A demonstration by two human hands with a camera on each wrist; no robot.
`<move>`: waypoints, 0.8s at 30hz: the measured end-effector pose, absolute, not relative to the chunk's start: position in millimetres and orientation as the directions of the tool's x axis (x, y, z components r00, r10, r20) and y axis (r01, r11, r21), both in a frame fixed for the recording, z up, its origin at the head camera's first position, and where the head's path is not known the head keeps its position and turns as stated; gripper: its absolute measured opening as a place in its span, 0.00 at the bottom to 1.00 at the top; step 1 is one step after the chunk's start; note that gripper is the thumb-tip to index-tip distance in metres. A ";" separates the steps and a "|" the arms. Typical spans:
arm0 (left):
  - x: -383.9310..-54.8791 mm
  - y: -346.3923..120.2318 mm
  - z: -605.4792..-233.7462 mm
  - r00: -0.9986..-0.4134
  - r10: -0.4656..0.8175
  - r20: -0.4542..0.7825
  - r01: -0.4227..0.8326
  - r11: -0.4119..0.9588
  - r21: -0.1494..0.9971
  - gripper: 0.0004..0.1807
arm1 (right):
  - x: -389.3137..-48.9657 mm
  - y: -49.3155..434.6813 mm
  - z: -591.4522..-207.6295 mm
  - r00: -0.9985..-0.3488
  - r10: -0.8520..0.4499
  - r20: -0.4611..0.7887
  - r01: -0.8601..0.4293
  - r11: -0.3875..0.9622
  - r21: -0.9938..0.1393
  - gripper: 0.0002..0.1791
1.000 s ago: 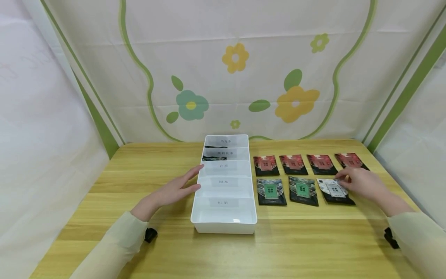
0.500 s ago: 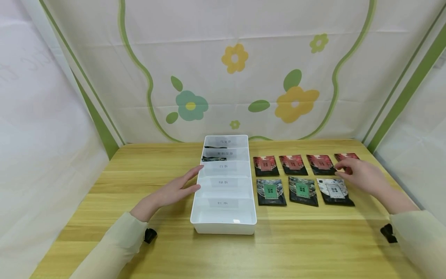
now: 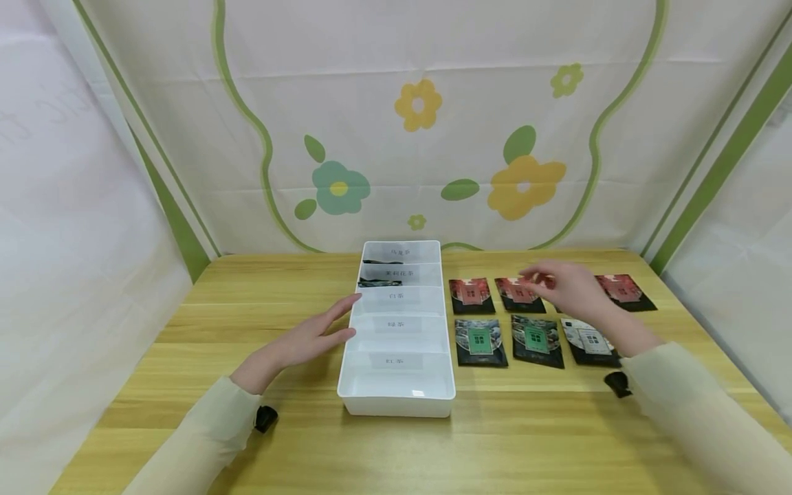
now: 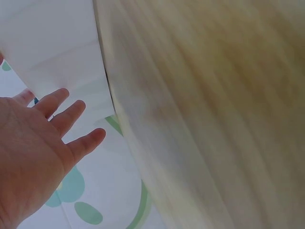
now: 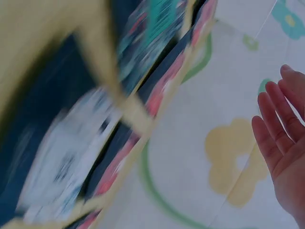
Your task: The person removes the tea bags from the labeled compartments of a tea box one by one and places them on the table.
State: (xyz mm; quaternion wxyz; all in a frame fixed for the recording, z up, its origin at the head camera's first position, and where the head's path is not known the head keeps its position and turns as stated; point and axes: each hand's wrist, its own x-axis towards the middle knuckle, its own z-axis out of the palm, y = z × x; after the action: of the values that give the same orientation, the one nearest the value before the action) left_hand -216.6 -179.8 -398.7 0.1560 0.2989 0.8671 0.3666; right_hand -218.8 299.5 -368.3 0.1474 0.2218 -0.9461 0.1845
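Reaching for a packet seems the step in hand: the right hand [image 3: 572, 292] hovers over the red packets [image 3: 472, 295] on the tabletop [image 3: 526, 419], its grip loose, empty. The left hand [image 3: 302, 342] spreads against the box [image 3: 399, 405]; next calls for pinching one packet.

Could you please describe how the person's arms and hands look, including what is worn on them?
The left sleeve and right sleeve are plain, pale cream and slightly wrinkled. The left hand and right hand wear no gloves. A small black piece shows by the left sleeve; a second black piece by the right.
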 end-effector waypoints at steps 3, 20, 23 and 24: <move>-216.5 -180.1 -398.9 -0.773 0.632 -0.053 0.403 0.554 0.729 0.36 | -228.8 269.6 -367.3 -0.843 -0.396 0.364 -0.514 0.792 -0.328 0.12; -216.3 -178.2 -397.4 -0.788 0.613 -0.063 0.396 0.583 0.709 0.37 | -262.5 134.4 -369.8 -0.803 -0.539 0.253 -0.587 0.646 -0.488 0.20; -216.4 -178.7 -397.4 -0.790 0.610 -0.066 0.395 0.588 0.705 0.37 | -267.4 122.8 -371.5 -0.820 -0.538 0.195 -0.557 0.671 -0.489 0.21; -216.5 -178.9 -397.5 -0.790 0.610 -0.066 0.396 0.589 0.704 0.37 | -269.0 119.6 -372.5 -0.824 -0.539 0.178 -0.548 0.674 -0.496 0.21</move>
State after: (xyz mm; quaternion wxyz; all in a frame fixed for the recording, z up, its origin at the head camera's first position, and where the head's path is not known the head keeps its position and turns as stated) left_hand -216.5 -178.9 -397.5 0.1519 0.2863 0.8784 0.3513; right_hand -269.0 119.6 -372.5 0.0084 0.2969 -0.9149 0.2736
